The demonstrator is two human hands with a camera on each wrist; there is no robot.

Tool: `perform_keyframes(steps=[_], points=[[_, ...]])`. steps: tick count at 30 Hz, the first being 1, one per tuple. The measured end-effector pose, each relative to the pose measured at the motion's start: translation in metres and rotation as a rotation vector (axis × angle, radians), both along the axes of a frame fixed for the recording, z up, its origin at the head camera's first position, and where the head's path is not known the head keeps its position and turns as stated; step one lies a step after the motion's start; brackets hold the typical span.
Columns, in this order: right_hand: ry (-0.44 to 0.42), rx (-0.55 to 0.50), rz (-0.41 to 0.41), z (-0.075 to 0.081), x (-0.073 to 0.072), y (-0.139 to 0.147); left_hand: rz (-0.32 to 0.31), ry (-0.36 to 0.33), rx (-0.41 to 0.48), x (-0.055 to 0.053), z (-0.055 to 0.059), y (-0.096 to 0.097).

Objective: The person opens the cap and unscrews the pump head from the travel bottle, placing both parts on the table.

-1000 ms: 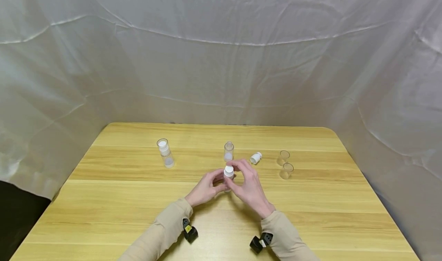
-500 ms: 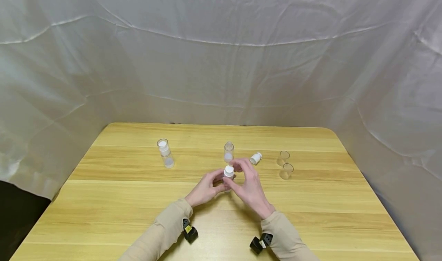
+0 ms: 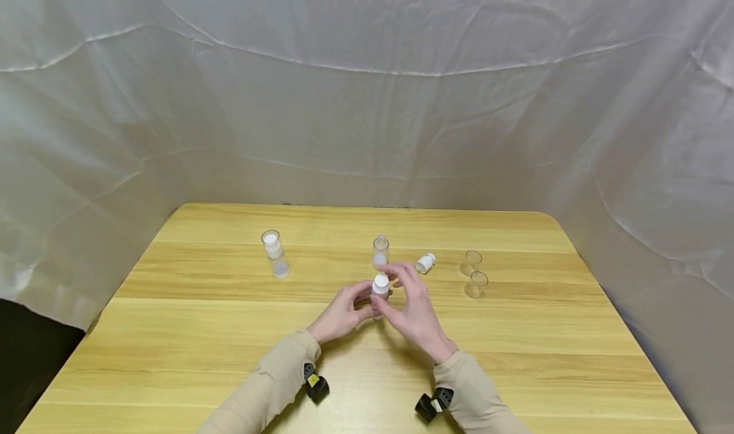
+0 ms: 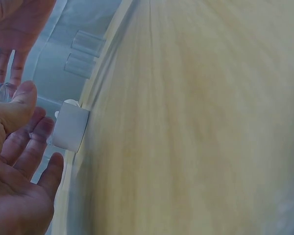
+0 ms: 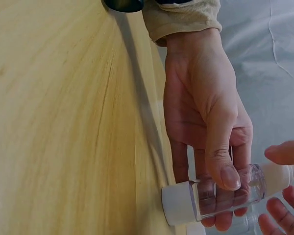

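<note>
A small pump bottle [image 3: 380, 287] with a clear body, white base and white top stands upright between both hands. My left hand [image 3: 339, 316] holds its clear body; in the right wrist view the left thumb [image 5: 220, 142] lies across the front, with fingers behind. My right hand [image 3: 414, 310] is at the white top, thumb and fingers curved around it from the right. In the right wrist view its fingertips [image 5: 284, 152] sit at the white collar [image 5: 276, 177], with thin gaps showing. The white base [image 4: 71, 127] is down on the table in the left wrist view.
A capped pump bottle [image 3: 276, 255] stands at the left. Behind the hands is a clear bottle body [image 3: 380, 253], with a white pump head [image 3: 425, 263] on its side nearby. Two clear caps [image 3: 471, 263] stand at the right on the wooden table [image 3: 545, 332].
My right thumb and fingers have shifted slightly around the white top. The left hand, the bottle and the other parts have stayed in place.
</note>
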State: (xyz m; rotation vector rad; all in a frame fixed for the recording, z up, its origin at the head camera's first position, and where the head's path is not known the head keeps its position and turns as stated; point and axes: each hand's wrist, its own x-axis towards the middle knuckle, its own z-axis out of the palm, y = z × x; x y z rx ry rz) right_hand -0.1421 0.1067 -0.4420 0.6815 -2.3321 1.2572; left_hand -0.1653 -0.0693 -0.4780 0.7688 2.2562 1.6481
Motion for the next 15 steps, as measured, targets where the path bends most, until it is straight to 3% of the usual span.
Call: perform_keyframes(steps=[9, 15], points=[[0.026, -0.020, 0.007, -0.0014, -0.0013, 0.0003, 0.006, -0.002, -0.012, 0.0002, 0.0004, -0.0001], [-0.032, -0.029, 0.027, -0.0019, 0.0000, 0.0018, -0.002, -0.012, -0.004, -0.0002, 0.0003, 0.0004]])
